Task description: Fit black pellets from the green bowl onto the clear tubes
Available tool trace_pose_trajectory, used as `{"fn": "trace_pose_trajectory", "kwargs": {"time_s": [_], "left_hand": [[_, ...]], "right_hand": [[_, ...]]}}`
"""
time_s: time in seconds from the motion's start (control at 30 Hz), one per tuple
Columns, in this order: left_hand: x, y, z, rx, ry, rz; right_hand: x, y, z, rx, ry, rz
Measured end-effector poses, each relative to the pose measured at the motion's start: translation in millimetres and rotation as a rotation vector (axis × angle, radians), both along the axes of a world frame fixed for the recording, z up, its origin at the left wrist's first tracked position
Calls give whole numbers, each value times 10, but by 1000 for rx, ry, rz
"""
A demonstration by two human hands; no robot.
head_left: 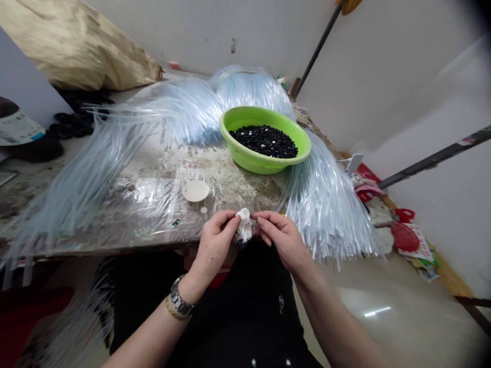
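Observation:
My left hand, with a watch at the wrist, pinches a small crumpled white piece at the table's near edge. Facing it, my right hand has its fingertips closed on the same white piece from the other side. Behind the hands sits a green basin holding small black pellets with a few white ones among them. A small white round lid lies on the table just beyond my left hand. Bundles of clear thin plastic tubes fan out over the table on both sides.
The worn table is covered in clear film. A tan sack lies at the far left, with dark objects beside it. Red items and papers lie on the floor at right. Poles lean on the right wall.

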State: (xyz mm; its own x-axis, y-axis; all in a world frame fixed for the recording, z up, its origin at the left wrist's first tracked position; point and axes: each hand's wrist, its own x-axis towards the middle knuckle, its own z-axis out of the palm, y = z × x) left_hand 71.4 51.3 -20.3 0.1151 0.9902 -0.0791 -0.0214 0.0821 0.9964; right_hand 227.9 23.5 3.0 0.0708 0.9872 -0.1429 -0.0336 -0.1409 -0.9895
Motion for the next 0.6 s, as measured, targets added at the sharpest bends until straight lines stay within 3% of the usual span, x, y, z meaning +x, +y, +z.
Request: {"fn": "trace_pose_trajectory", "kwargs": {"time_s": [0.33, 0.6], "left_hand": [[-10, 6, -18, 51, 20, 13], [-23, -36, 21, 372, 182, -55]], "right_hand": [[-2, -35, -20, 7, 60, -30], [-24, -27, -78, 5, -23, 29]]}}
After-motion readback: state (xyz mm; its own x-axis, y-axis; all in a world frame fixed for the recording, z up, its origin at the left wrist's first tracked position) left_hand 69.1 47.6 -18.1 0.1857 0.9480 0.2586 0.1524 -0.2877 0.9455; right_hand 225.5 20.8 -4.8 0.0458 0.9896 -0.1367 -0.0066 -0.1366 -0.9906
